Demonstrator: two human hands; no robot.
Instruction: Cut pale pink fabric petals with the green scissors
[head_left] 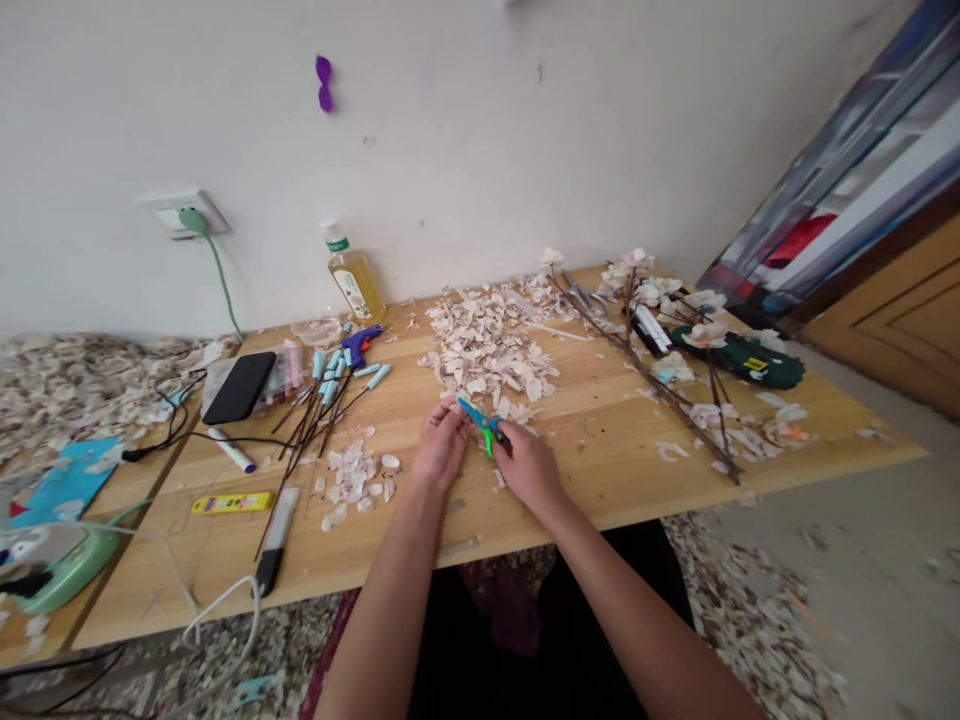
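Over the front middle of the wooden table, my right hand (529, 467) grips blue and green scissors (484, 420). The blades point up and left toward the fingertips of my left hand (442, 437). Those fingers are pinched together on a small pale petal-like piece (452, 402), mostly covered by the fingers. Right behind both hands spreads a heap of pale, thin petal-like pieces (491, 345). Left of my left wrist lies a smaller pile of rounded pale petals (354, 475).
To the left are a black phone (240, 388), a blue glue gun (361, 344), thin dark sticks (307, 410), a utility knife (277, 540) and a yellow case (233, 502). A bottle (354, 275) stands against the wall. Flowered branches (652, 375) lie at right. Scraps cover the floor (742, 620).
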